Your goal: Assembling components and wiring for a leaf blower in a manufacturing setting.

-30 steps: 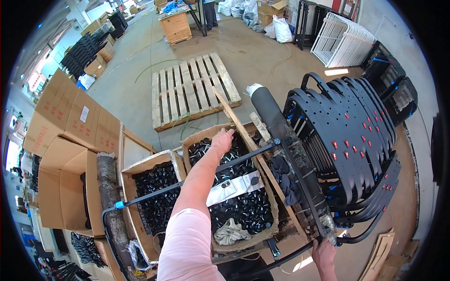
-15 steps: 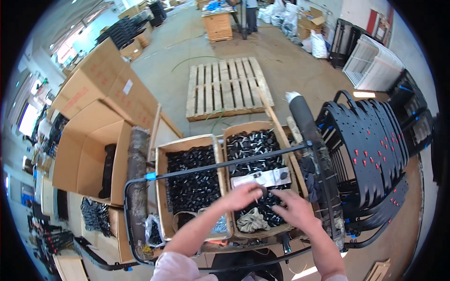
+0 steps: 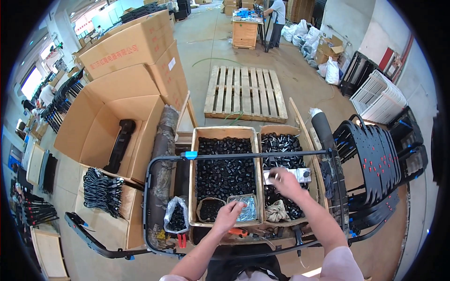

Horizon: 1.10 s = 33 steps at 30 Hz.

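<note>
My left hand [image 3: 227,217] is closed, its fingertips together at the edge of a small tray of silver screws [image 3: 249,213]; anything pinched in them is too small to make out. My right hand [image 3: 288,183] reaches over the right bin [image 3: 319,193], fingers curled on a small dark part beside a pale metal plate [image 3: 303,175]. Black knobs with silver studs [image 3: 284,140] lie around that plate. Small black caps [image 3: 225,171] fill the left bin [image 3: 192,180]. A bent black tube frame [image 3: 229,156] crosses above both bins.
A crumpled cloth [image 3: 277,211] lies in the right bin's near end. Wrapped posts [image 3: 163,154] flank the bins. Open cardboard box [image 3: 105,126] at left, stacked black panels [image 3: 372,159] at right, wooden pallet [image 3: 246,93] beyond. Another person [image 3: 277,18] stands at a far table.
My hands have moved apart: the left has gone from the right bin to the screw tray, and the right has moved up onto the metal plate. The view has turned left.
</note>
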Motion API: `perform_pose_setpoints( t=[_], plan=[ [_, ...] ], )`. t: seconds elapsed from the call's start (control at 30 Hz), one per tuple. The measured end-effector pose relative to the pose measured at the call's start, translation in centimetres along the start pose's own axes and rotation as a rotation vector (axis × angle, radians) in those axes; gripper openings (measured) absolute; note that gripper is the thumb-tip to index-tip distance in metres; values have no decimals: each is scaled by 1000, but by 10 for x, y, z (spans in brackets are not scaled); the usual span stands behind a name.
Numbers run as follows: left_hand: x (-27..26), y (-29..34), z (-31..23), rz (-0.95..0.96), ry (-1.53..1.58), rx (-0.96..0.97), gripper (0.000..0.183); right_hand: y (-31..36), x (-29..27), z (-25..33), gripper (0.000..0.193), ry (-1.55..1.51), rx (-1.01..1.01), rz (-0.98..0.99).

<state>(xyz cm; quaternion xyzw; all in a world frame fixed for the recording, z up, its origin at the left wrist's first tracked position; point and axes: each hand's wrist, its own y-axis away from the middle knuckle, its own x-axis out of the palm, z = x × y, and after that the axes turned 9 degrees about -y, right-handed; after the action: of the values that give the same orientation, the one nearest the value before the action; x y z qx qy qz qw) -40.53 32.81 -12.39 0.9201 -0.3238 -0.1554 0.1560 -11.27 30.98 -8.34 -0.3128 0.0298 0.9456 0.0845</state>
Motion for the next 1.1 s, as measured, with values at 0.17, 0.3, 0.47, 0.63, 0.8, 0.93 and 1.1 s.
perform_pose_setpoints(
  t=[0.17,0.3,0.47,0.63,0.8,0.93,1.1],
  plan=[
    [-29,53,39,190,131,-47,38,-77,8,-9,30,163,-96,-187],
    [-41,93,50,227,179,-70,40,-107,16,-17,31,285,-91,-112],
    [-52,114,69,266,188,-72,34,-124,17,-19,27,436,-126,3],
    [-51,130,67,128,203,-30,32,-139,16,3,33,664,-21,77],
    [-28,157,71,26,229,-1,32,-146,26,-7,39,674,-69,10],
    [3,167,59,-12,49,6,34,-150,23,-39,51,691,-16,77],
    [44,185,40,-52,-110,23,33,-162,4,-2,40,560,187,403]
  ],
)
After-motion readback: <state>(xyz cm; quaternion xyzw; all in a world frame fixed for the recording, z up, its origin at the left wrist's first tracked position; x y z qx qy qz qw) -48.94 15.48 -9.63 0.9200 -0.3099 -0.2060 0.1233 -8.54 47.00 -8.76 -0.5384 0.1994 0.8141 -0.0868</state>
